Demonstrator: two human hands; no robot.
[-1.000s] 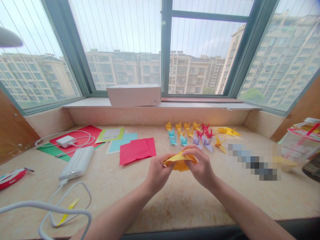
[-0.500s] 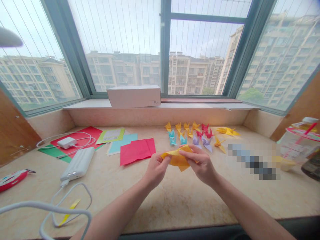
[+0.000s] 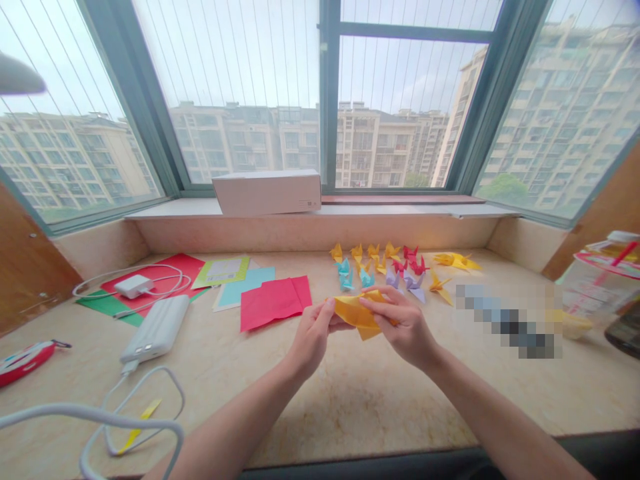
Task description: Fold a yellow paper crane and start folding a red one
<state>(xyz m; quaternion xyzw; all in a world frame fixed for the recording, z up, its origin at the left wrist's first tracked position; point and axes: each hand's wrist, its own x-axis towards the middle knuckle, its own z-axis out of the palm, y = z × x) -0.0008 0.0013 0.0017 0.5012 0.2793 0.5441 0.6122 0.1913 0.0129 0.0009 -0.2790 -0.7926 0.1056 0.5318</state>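
Observation:
A partly folded sheet of yellow origami paper (image 3: 361,317) is held between my two hands above the counter. My left hand (image 3: 314,333) pinches its left end, thumb on top and fingers beneath. On the other side, my right hand (image 3: 404,327) grips the right part, with its thumb and fingers lying across the paper. Just beyond the hands stand rows of small folded paper cranes: yellow (image 3: 374,252), red (image 3: 417,265), light blue (image 3: 345,273) and lilac (image 3: 413,285). A yellow crane (image 3: 440,288) sits a little apart, right of the lilac ones.
Red paper sheets (image 3: 273,305) lie left of my hands, near blue (image 3: 245,288) and yellow-green (image 3: 220,272) pieces. Further left are a white power bank (image 3: 156,328), a charger (image 3: 134,286) and looping cables. A plastic cup (image 3: 595,287) stands at right; a white box (image 3: 267,193) rests on the sill.
The left thumb has shifted towards the paper's left edge, and the left fingers now show beneath it. The yellow paper looks slightly more curved. The right hand has barely moved.

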